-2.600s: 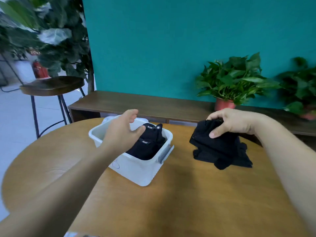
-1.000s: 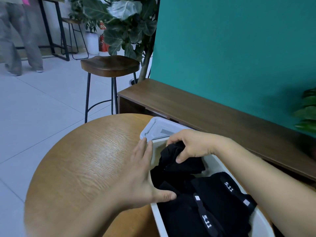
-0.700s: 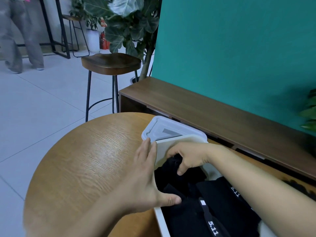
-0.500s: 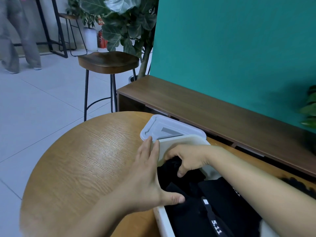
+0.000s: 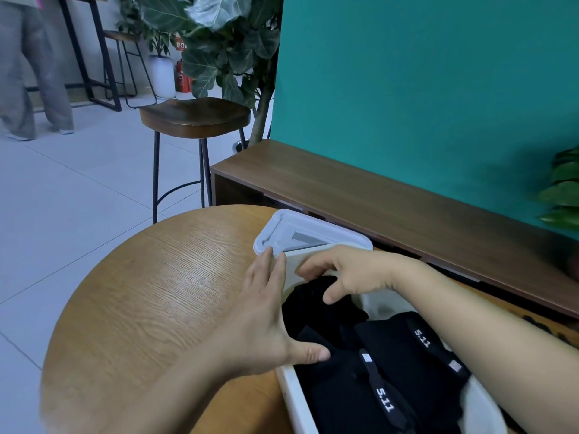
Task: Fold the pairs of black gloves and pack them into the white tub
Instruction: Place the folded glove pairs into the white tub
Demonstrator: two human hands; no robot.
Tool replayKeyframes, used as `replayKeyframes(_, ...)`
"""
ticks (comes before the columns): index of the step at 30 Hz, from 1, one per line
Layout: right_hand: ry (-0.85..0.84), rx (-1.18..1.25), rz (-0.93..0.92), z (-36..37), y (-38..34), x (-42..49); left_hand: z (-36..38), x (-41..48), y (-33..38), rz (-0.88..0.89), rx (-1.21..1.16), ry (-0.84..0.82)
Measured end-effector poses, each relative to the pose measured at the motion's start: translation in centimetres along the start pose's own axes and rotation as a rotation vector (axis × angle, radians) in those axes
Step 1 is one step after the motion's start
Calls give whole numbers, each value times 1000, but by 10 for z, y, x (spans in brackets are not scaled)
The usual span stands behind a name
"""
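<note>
The white tub (image 5: 289, 390) stands at the lower right on the round wooden table (image 5: 156, 292). Folded black gloves (image 5: 407, 355) with white "5.11" straps lie inside it. Another folded black pair (image 5: 313, 305) sits in the tub's far left corner. My left hand (image 5: 263, 321) lies flat against the outside of the tub's left wall, with its thumb over the rim on the gloves. My right hand (image 5: 354, 274) hovers over the corner pair with fingers spread, and its thumb tip touches the fabric. My right forearm hides the tub's right side.
The tub's white lid (image 5: 300, 233) lies on the table just behind the tub. Behind the table are a long wooden bench (image 5: 376, 202) along the teal wall and a wooden stool (image 5: 194, 115). A person's legs (image 5: 28, 73) show at far left. Dark fabric (image 5: 546, 325) shows beyond my right arm.
My right hand carried a folded pair from the table into the tub's far corner, pushed it down, and has now loosened its grip and lifted slightly. My left hand stays against the tub's wall.
</note>
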State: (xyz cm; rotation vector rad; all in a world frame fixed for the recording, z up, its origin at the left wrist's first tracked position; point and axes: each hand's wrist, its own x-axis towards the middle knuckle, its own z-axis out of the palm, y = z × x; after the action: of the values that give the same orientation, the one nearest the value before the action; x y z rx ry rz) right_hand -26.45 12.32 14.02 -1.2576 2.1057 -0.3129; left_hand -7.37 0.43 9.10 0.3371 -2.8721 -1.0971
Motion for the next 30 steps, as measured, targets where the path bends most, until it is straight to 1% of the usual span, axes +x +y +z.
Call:
replayKeyframes(3,130,75,-15,-4,4,-14,-1,1,1,-2,-5,-7)
replayKeyframes(5,193,78,-23,-6,6,-23,-1,1,2,-12,-1,-13)
replayKeyframes(6,190,72,-17,-5,5,-28,-1,0,2,-15,-1,-15)
replayKeyframes(8,122,37,13,0,4,-32,-2,0,4,-14,4,-17)
replayKeyframes(12,-20,-139,99,14,0,-25,-2,0,6,-5,39,-8)
replayKeyframes(16,-135,-219,91,21,5,-9,-3,-1,7,-8,42,-15)
replayKeyframes(24,-138,-202,94,32,18,4,-1,1,2,-3,29,-27)
replayKeyframes(28,-136,-139,96,31,19,2,1,2,0,9,12,-10)
replayKeyframes(30,-88,-63,84,27,16,-6,2,1,0,15,2,2)
